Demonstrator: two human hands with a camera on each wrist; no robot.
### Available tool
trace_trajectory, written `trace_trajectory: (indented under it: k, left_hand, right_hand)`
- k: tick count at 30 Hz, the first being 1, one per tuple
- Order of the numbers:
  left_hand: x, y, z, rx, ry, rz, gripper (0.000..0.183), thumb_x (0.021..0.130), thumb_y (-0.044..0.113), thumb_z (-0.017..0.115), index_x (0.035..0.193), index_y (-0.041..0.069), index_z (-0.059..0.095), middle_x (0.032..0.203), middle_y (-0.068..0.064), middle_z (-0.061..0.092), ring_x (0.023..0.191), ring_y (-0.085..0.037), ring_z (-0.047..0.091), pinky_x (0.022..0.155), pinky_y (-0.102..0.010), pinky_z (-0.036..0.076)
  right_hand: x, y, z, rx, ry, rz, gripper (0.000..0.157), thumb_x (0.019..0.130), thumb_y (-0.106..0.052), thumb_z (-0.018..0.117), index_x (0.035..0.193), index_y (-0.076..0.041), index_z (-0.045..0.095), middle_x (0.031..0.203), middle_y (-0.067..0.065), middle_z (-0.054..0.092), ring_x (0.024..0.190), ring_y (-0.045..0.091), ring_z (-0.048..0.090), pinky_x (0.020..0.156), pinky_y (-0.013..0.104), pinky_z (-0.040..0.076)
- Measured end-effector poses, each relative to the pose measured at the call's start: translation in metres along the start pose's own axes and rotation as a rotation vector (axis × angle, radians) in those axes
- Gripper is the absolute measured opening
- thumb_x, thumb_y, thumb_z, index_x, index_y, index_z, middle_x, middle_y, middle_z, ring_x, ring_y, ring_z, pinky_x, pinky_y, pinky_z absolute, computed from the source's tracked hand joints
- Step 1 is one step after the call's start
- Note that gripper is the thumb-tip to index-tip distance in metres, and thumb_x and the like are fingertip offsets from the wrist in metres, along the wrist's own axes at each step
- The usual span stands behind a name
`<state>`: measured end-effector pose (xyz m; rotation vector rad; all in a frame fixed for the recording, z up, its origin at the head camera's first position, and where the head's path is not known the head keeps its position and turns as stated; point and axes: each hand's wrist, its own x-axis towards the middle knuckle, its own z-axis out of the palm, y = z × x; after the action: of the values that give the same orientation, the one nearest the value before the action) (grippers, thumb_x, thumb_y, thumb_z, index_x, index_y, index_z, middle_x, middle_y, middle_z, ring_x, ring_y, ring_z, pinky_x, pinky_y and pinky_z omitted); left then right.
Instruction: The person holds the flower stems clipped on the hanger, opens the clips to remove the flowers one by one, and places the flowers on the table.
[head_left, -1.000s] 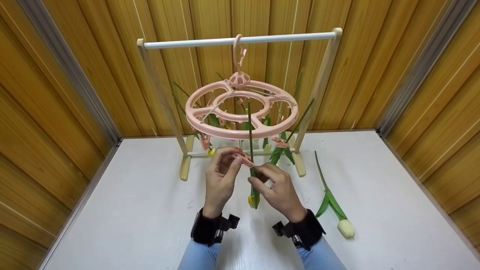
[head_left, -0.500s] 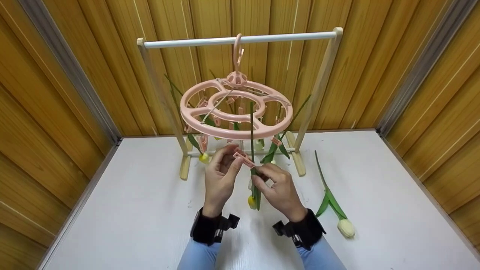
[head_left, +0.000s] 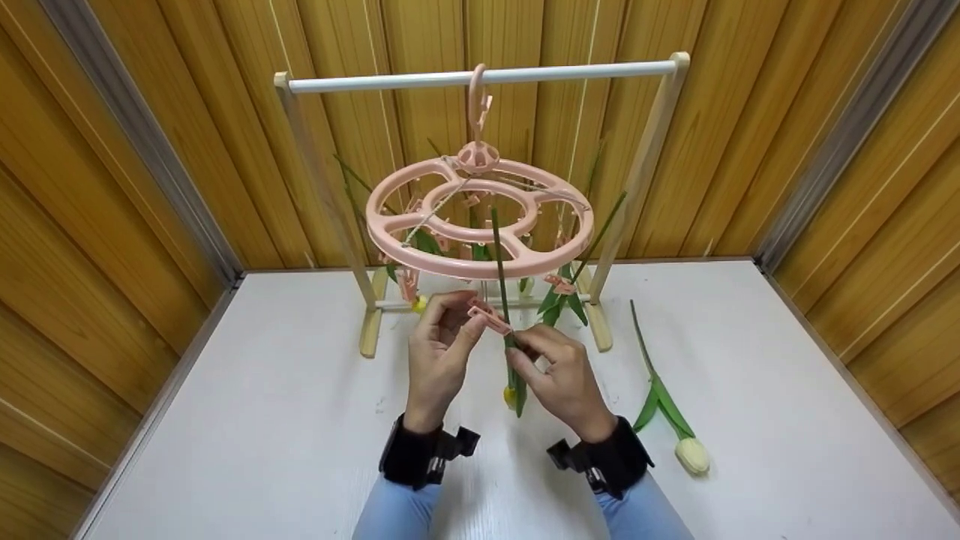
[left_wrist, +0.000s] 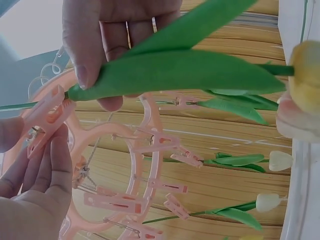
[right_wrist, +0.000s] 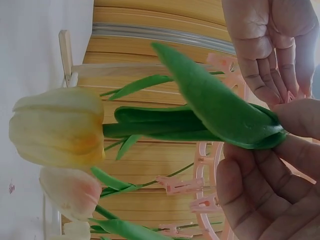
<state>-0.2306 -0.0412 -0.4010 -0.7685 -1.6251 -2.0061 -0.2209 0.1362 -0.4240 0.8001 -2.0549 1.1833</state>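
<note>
Pointing blossom-down at the centre of the frame, a yellow tulip [head_left: 516,390] is pinched at the leaf base by a right hand [head_left: 559,375], while a pink clothespin [head_left: 490,318] touching the stem is gripped in a left hand [head_left: 441,360]. At lower right, a white tulip [head_left: 670,407] is laid on a table [head_left: 247,420]. Beyond, at upper centre, a pink ring hanger [head_left: 450,262], with other tulips [head_left: 553,304] clipped below, is hung from a stand's white bar [head_left: 570,73].

White table [head_left: 262,420], tulip [head_left: 657,384], rack [head_left: 637,180], perhaps smudges [head_left: 379,406]
</note>
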Motion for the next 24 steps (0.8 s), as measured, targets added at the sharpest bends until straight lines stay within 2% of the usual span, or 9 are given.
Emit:
trace_trajectory:
  k: [5,15,24]
  left_hand:
    - [0.0001,0.0009,0.0003,-0.013,0.018,-0.008,0.026,0.097,-0.007,0.065,0.121,-0.014,0.058,0.107,-0.028,0.066,0.101,-0.02,0.07,0.09,-0.029,0.056]
    - [0.0004,0.0014,0.0008,0.02,0.051,0.003,0.022,0.094,-0.007,0.068,0.115,-0.012,0.062,0.101,-0.024,0.069,0.094,-0.02,0.07,0.086,-0.029,0.055]
    - [-0.0007,0.0017,0.0013,0.039,0.069,0.015,0.023,0.093,-0.006,0.071,0.113,-0.012,0.063,0.102,-0.026,0.068,0.093,-0.021,0.069,0.086,-0.028,0.056]
  right_hand:
    - [0.0005,0.0004,-0.0009,-0.005,0.0,-0.003,0.013,0.089,0.003,0.075,0.101,-0.002,0.077,0.088,0.004,0.069,0.075,0.01,0.063,0.064,0.023,0.05]
    - [-0.0003,0.001,-0.0023,0.018,-0.019,0.01,0.014,0.09,0.004,0.074,0.101,-0.003,0.077,0.088,0.002,0.069,0.075,0.011,0.064,0.064,0.024,0.052]
    - [-0.0004,0.0006,-0.003,0.017,-0.024,0.021,0.012,0.089,0.004,0.074,0.1,0.001,0.076,0.087,0.003,0.069,0.074,0.011,0.065,0.062,0.025,0.053]
